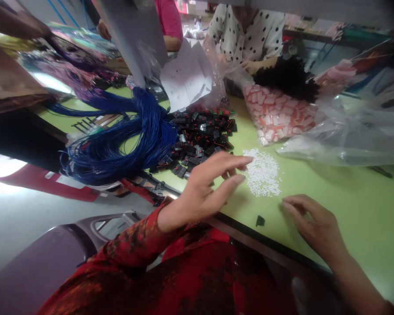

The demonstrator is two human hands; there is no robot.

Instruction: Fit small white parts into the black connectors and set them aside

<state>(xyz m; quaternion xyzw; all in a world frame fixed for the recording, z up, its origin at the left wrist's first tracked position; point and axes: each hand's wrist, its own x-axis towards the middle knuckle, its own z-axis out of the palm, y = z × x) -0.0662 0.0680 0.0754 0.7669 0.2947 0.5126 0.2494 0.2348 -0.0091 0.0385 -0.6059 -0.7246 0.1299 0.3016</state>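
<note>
My left hand (pixel 206 186) hovers at the left side of a pile of small white plastic pieces (pixel 263 173), thumb and forefinger apart with nothing visible between them. To the right of that pile, my right hand (pixel 318 225) rests low over the green tabletop (pixel 348 192). Its thumb and forefinger are pressed together; whatever they pinch, if anything, is too small to make out. Between my hands, close to the front edge, lies a single small black connector housing (pixel 260 221). A heap of black connector housings (pixel 200 135), some with orange parts, spreads beyond my left hand.
A thick bundle of blue wires (pixel 124 144) lies at the left. Papers (pixel 187 78) stand behind the heap. A clear bag of white and orange pieces (pixel 279 113) sits at the back, near black parts (pixel 289 76). A person in a dotted shirt (pixel 249 35) sits opposite.
</note>
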